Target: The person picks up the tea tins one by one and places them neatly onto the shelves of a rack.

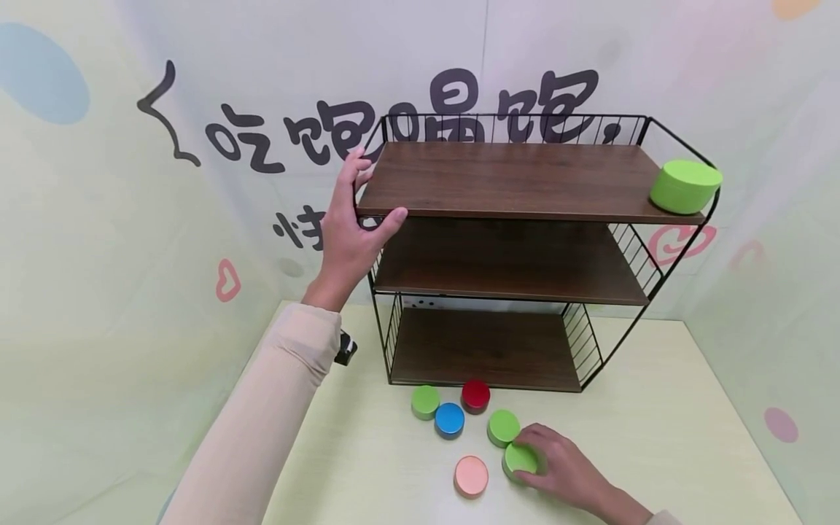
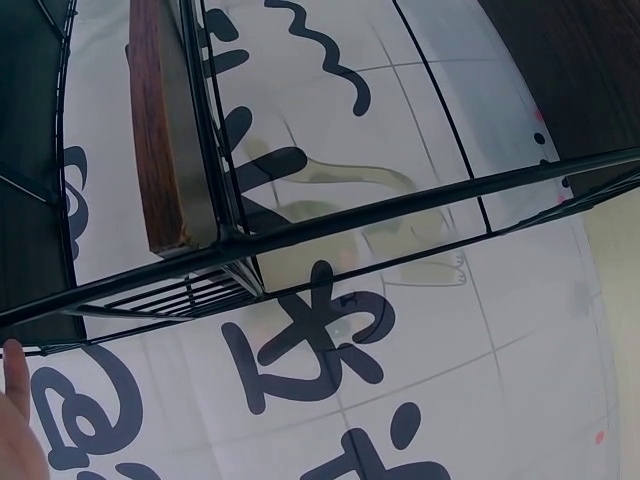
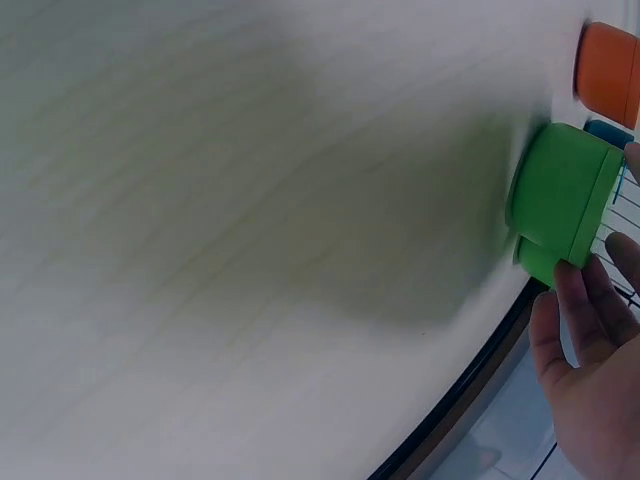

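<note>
At the top left corner of a three-tier shelf rack (image 1: 518,179), my left hand (image 1: 351,226) grips the frame. Its thumb lies on the front edge of the top board and the fingers are around the side wires. Only a bit of that hand (image 2: 18,420) enters the left wrist view. On the table, my right hand (image 1: 558,467) holds a round green tin (image 1: 520,461) between thumb and fingers; the right wrist view shows fingertips on the rim of this tin (image 3: 565,190). A second green tin (image 1: 504,426) stands right behind it, and a pink tin (image 1: 471,477) to its left.
Near the rack's foot stand a third green tin (image 1: 426,401), a blue tin (image 1: 450,420) and a red tin (image 1: 475,395). A larger lime-green tin (image 1: 685,186) sits at the top board's right end. Printed curtains (image 1: 118,219) enclose the pale table (image 1: 367,452).
</note>
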Action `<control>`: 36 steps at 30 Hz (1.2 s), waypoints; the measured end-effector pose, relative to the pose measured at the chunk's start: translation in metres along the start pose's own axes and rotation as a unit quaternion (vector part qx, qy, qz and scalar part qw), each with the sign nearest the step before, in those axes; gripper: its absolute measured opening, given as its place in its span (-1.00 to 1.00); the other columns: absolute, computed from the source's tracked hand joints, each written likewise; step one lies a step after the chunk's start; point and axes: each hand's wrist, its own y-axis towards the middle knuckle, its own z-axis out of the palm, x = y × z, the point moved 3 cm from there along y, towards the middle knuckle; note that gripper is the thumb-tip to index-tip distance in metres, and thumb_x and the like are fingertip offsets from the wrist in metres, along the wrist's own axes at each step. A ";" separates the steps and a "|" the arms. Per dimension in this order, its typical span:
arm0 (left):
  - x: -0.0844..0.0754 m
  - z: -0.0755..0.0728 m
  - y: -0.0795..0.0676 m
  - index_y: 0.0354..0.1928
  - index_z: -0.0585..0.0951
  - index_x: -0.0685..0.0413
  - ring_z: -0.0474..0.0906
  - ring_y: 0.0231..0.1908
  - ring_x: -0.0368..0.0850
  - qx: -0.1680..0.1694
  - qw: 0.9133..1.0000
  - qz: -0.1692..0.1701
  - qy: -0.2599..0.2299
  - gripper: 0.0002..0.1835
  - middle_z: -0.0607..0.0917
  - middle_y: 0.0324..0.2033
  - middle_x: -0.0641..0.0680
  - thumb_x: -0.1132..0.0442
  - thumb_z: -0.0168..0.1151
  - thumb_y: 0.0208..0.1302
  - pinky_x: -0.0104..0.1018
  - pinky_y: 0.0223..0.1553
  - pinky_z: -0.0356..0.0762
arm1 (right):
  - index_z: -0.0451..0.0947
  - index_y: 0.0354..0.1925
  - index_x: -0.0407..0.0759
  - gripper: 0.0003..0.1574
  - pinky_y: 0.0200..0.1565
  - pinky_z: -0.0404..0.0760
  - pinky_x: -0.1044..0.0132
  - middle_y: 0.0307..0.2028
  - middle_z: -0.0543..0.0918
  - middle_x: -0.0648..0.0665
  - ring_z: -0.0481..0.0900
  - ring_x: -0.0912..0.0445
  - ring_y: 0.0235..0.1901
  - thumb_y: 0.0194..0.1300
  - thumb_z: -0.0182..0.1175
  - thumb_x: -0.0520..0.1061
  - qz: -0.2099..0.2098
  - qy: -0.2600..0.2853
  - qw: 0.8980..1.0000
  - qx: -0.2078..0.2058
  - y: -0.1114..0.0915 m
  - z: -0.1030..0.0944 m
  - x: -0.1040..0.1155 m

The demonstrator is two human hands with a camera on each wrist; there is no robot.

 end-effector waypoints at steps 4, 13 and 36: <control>0.000 0.000 -0.001 0.30 0.34 0.05 0.42 0.30 -0.17 -0.007 1.000 0.000 -0.004 -0.27 0.30 0.46 -0.09 0.05 0.42 0.12 -0.06 0.20 0.36 | 0.67 -0.16 -0.07 -0.45 -0.02 0.52 0.48 -0.13 0.63 0.13 0.62 0.23 -0.16 -0.17 0.61 0.01 -0.011 0.009 1.000 -0.005 -0.002 0.001 0.000; 0.000 0.000 -0.002 0.30 0.35 0.01 0.39 0.30 -0.26 -0.005 1.000 -0.009 0.000 -0.28 0.28 0.46 -0.16 0.04 0.41 0.13 -0.09 0.19 0.37 | 0.68 -0.15 -0.07 -0.49 -0.13 0.64 0.26 -0.18 0.67 0.15 0.64 0.25 -0.20 -0.10 0.58 0.04 0.004 0.030 0.999 0.015 -0.004 0.002 -0.003; 0.000 0.000 -0.002 0.30 0.34 0.04 0.38 0.30 -0.33 -0.010 1.000 -0.002 0.004 -0.27 0.30 0.45 -0.12 0.02 0.40 0.12 0.02 0.18 0.36 | 0.74 -0.15 -0.15 -0.48 0.02 0.46 0.58 -0.21 0.78 -0.05 0.75 0.07 -0.18 -0.05 0.55 0.10 -0.027 0.060 0.998 -0.008 -0.009 0.005 -0.013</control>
